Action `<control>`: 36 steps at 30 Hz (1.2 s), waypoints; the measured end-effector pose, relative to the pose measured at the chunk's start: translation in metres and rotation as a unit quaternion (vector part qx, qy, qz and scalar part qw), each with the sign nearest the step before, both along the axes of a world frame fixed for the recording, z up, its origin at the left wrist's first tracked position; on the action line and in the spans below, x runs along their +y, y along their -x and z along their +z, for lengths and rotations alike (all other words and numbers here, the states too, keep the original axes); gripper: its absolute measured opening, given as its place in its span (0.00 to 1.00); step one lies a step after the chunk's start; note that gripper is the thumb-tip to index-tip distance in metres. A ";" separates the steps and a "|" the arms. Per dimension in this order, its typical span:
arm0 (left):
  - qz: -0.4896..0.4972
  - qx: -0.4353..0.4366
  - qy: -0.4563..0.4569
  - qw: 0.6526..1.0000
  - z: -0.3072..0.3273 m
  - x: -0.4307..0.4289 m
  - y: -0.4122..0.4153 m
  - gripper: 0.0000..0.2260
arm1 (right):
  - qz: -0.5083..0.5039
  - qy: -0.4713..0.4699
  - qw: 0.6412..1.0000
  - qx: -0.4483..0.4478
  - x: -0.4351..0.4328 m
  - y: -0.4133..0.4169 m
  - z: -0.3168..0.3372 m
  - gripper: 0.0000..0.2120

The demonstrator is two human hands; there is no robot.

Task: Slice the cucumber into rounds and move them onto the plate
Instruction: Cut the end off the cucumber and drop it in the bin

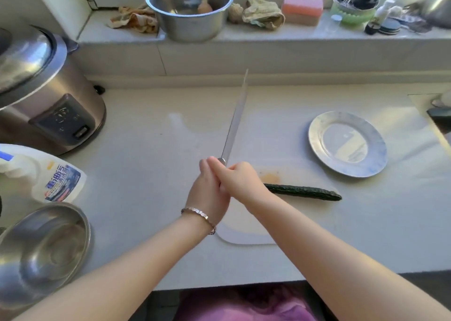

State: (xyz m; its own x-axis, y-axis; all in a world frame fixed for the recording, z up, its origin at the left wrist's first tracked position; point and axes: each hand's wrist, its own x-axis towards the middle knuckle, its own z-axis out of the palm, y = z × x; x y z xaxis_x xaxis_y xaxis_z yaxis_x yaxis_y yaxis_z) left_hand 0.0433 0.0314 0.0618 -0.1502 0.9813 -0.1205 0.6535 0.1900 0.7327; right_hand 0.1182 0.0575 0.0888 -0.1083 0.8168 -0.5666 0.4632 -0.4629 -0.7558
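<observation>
1. Centrally, a knife (pixel 235 118) with a long, narrow, pale metal blade is held above the counter (pixel 146 198), its tip pointed away toward the window wall; the handle is hidden by both hands.
2. The right hand (pixel 241 181) is seen with its fingers curled round the handle just below the base of the blade. The left hand (pixel 210 193) is pressed against it, fingers fairly straight and pointing up; whether they grip the handle cannot be told. A thin metal bracelet (pixel 199 213) is worn on the left wrist.
3. The cucumber (pixel 302 192) (dark green, slender, bumpy-skinned, uncut) is laid flat on a white cutting board (pixel 244 239) with rounded corners, just right of the hands, one end hidden behind the right wrist.
4. The plate (pixel 377 150), round, glossy and mottled blue at the rim, is set on the counter beyond the cucumber, apart from it.
5. A steel bowl (pixel 190 31) is placed on the windowsill (pixel 244 36); a rounded orange-tan object, not identifiable, is seen inside. A second steel bowl (pixel 48 247) is set at the counter's near left, beside a white plastic bottle (pixel 58 181) and a brushed-metal rice cooker (pixel 48 89).
</observation>
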 end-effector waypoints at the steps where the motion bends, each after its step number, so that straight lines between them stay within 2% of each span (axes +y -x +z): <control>1: -0.025 0.003 0.000 1.000 0.000 0.000 -0.009 0.08 | -0.026 0.000 1.000 -0.003 0.001 -0.008 -0.001 0.22; 3: -0.103 0.007 -0.005 0.995 -0.001 -0.001 -0.031 0.08 | -0.071 -0.012 0.997 -0.005 0.001 -0.029 -0.006 0.21; 5: -0.172 -0.026 -0.004 0.985 0.000 -0.005 -0.051 0.08 | -0.096 -0.043 0.994 -0.024 -0.001 -0.055 -0.009 0.20; 7: -0.262 -0.085 -0.013 0.961 0.001 -0.007 -0.069 0.07 | -0.109 -0.064 0.990 -0.058 -0.005 -0.086 -0.013 0.22; 9: -0.320 -0.108 0.007 0.941 -0.001 -0.004 -0.079 0.04 | -0.118 -0.064 0.987 -0.087 -0.009 -0.119 -0.018 0.22; 10: -0.326 -0.089 0.008 0.941 -0.005 0.000 -0.084 0.13 | -0.124 -0.059 0.986 -0.097 -0.013 -0.139 -0.022 0.21; 11: -0.319 -0.051 0.004 0.946 -0.011 0.005 -0.087 0.19 | -0.133 -0.051 0.985 -0.100 -0.018 -0.156 -0.024 0.20; 13: -0.299 0.076 -0.013 0.951 -0.029 0.019 -0.094 0.16 | -0.150 -0.026 0.982 -0.114 -0.028 -0.188 -0.027 0.16; 15: -0.317 0.211 0.000 0.924 -0.047 0.033 -0.111 0.11 | -0.153 -0.016 0.978 -0.140 -0.038 -0.217 -0.027 0.13; 18: -0.353 0.298 0.052 0.885 -0.069 0.049 -0.138 0.21 | -0.166 -0.031 0.976 -0.141 -0.042 -0.250 -0.030 0.12; 20: -0.349 0.319 0.055 0.879 -0.079 0.055 -0.157 0.22 | -0.159 -0.048 0.975 -0.144 -0.040 -0.268 -0.030 0.13; 24: -0.347 0.369 0.079 0.859 -0.095 0.058 -0.170 0.17 | -0.140 -0.091 0.968 -0.190 -0.034 -0.283 -0.038 0.18; 26: -0.353 0.378 0.089 0.851 -0.099 0.055 -0.169 0.15 | -0.137 -0.071 0.976 -0.153 -0.032 -0.283 -0.044 0.18; 30: -0.300 0.374 0.069 0.875 -0.093 0.045 -0.151 0.17 | -0.178 0.005 0.983 -0.044 -0.023 -0.278 -0.050 0.24; 33: -0.234 0.329 0.122 0.907 -0.091 0.035 -0.130 0.14 | -0.184 0.042 0.982 -0.014 -0.023 -0.269 -0.058 0.28; 36: -0.207 0.322 0.153 0.911 -0.098 0.030 -0.117 0.15 | -0.168 0.055 0.984 -0.002 -0.030 -0.255 -0.067 0.28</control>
State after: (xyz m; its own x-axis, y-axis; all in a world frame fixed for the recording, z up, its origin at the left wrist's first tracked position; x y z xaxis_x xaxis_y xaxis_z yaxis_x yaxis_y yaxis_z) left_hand 0.1602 0.0617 -0.0362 0.0900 0.9052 -0.4154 0.9911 -0.0404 0.1267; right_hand 0.3735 0.0274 0.0222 0.1592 0.7399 -0.6536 0.2724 -0.6693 -0.6912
